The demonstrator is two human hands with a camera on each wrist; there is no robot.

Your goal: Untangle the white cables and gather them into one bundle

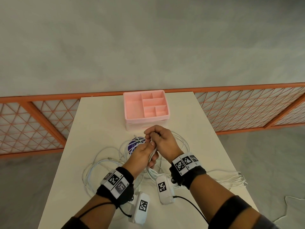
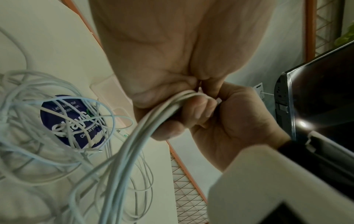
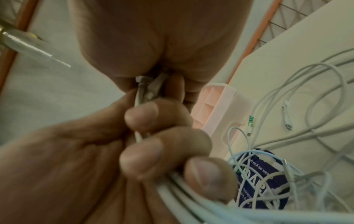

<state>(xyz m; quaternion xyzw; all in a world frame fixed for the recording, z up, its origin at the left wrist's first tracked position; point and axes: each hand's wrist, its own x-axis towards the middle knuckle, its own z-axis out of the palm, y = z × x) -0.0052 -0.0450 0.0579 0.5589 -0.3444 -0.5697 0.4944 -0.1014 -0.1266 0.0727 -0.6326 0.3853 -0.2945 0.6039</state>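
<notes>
A tangle of white cables (image 1: 105, 162) sprawls over the white table (image 1: 102, 116) around both hands. My left hand (image 1: 142, 153) has its fingers curled round a gathered bunch of cable strands (image 2: 138, 133) that hangs down to the tangle. Just beyond it, touching, my right hand (image 1: 159, 138) pinches the connector ends (image 3: 146, 89) of that bunch. In the right wrist view the left hand's fingertips (image 3: 141, 115) close over the strands (image 3: 191, 195). How many strands are in the bunch is hidden by the fingers.
A pink divided organiser tray (image 1: 146, 106) stands at the far middle of the table. A round purple sticker (image 1: 134, 144) lies under the cable loops. More cable ends (image 1: 237, 179) reach the table's right edge. An orange lattice fence (image 1: 247, 106) runs behind.
</notes>
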